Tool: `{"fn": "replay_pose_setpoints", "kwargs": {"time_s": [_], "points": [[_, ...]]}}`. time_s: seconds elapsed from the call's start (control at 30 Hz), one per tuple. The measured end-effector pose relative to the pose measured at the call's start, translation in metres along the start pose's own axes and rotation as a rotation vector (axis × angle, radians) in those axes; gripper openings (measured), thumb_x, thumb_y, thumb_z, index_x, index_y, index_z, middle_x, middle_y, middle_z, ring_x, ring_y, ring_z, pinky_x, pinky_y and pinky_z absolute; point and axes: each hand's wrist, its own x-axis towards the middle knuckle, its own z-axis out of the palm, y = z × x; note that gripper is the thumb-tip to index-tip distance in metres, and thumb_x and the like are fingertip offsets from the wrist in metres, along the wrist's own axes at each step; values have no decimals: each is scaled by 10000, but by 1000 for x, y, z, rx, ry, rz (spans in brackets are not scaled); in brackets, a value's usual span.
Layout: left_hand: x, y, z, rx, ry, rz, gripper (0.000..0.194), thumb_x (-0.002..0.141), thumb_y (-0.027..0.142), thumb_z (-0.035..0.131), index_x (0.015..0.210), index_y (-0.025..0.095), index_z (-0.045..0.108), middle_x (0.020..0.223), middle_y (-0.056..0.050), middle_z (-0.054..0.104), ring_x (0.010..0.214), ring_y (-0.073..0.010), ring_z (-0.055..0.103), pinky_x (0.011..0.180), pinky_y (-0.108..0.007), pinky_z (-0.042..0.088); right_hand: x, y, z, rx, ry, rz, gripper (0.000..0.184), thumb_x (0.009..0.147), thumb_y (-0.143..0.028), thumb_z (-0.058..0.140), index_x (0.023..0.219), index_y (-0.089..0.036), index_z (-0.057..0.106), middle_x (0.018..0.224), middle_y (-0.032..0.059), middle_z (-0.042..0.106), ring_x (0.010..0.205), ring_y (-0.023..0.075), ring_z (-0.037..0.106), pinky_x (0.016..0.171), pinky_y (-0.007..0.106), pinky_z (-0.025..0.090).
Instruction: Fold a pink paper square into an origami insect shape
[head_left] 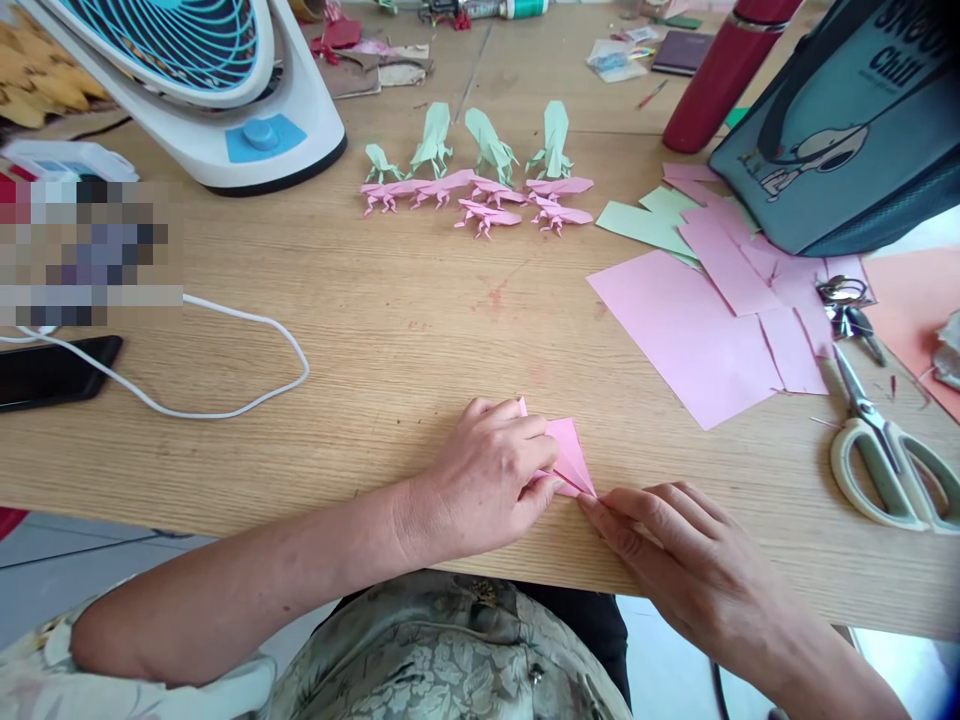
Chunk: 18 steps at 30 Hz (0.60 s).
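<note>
A small folded piece of pink paper (570, 450) lies on the wooden table near its front edge. My left hand (499, 465) covers the paper's left part, its fingers closed on it, so that side is hidden. At the paper's pointed right corner, my right hand (675, 540) pinches the tip between thumb and index finger. Creases run from that corner across the visible part. Farther back stand pink origami insects (487, 215) in rows, with green origami insects (491, 145) behind them.
Right of my hands lie a pink sheet (686, 330), cut paper strips (724, 255), keys (851, 310) and scissors (885, 460). A red bottle (720, 80) and a blue-green bag (847, 130) stand behind. At left are a fan (277, 130), a white cable (304, 350) and a phone (60, 370).
</note>
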Motion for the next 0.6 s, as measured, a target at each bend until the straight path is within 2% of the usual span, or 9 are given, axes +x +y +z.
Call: {"fn": "replay_pose_setpoints", "kwargs": {"time_s": [0.13,0.23,0.37,0.5,0.6], "points": [[0,-1,1,1,11,8,183,925,270,571,785,172,636,875,-29,644,940,-222,557,932,-397,383,5,-2,-3,-1,-4,-11,418,972,-62,420,1373,-116,524,1224,137,655,886,225,583,743,386,496],[-1,-2,3,18,32,10,199,931,295,579,783,169,619,880,-34,646,991,-243,567,930,-401,391,8,-1,-6,25,-3,-54,403,966,-43,386,1335,-81,545,1276,161,642,844,213,578,715,391,500],[-3,-5,4,9,55,39,207,955,332,570,832,167,584,904,-31,651,959,-229,574,955,-403,398,7,3,-7,27,-21,-92,348,964,-48,431,1275,-46,588,1340,192,599,915,228,583,773,418,488],[-5,-8,3,2,55,72,142,980,260,518,880,173,568,895,-20,644,903,-199,575,1011,-404,384,4,6,-8,31,-52,-104,398,983,-83,432,1367,-43,528,1370,185,579,992,248,578,822,431,479],[-5,-9,3,31,58,76,125,981,246,509,895,173,565,921,-34,632,929,-209,571,996,-402,395,6,6,-8,35,-52,-104,444,996,-93,405,1435,-61,465,1353,167,596,986,248,573,826,436,480]]}}
